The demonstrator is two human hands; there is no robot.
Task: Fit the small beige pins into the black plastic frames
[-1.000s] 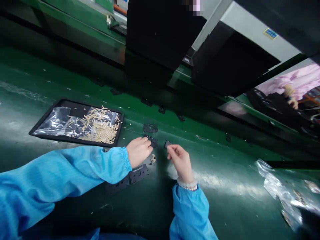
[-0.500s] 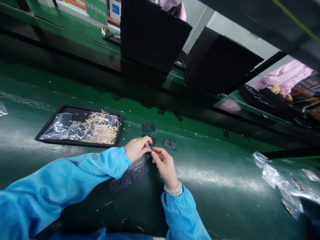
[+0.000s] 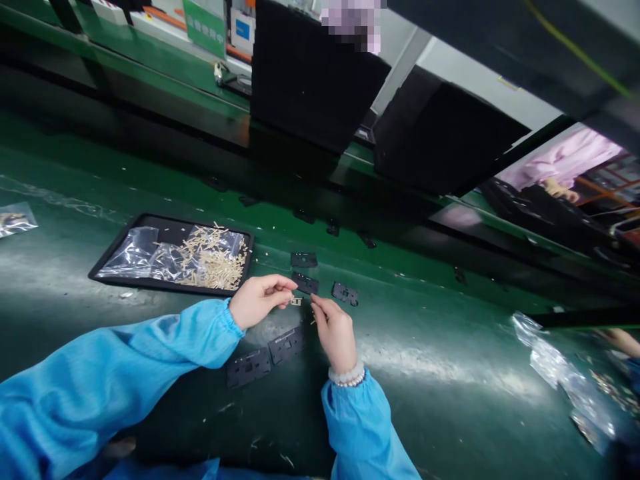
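My left hand [image 3: 263,300] is closed in a pinch, with a small pale, bracket-shaped piece [image 3: 296,301] at its fingertips. To its right, my right hand [image 3: 334,330] has thumb and forefinger drawn together. Tiny pale bits show beside its fingers, but what it grips is too small to name. Just beyond the fingertips lies a flat black plastic plate [image 3: 305,283], with another black plate [image 3: 303,259] behind it and a third black plate [image 3: 345,293] to the right. Two larger black plates, one left [image 3: 249,368] and one right [image 3: 286,345], lie nearer to me.
A black tray [image 3: 167,288] at the left holds clear plastic bags and a heap of small pale pieces. More clear bags [image 3: 553,360] lie at the right, by another person's hand [image 3: 623,341]. Several dark parts lie along the back, below black panels [image 3: 320,80].
My hands have drawn apart, and the pale piece now shows at my left fingertips. The view has shifted slightly, bringing another person's hand into sight at the right edge.
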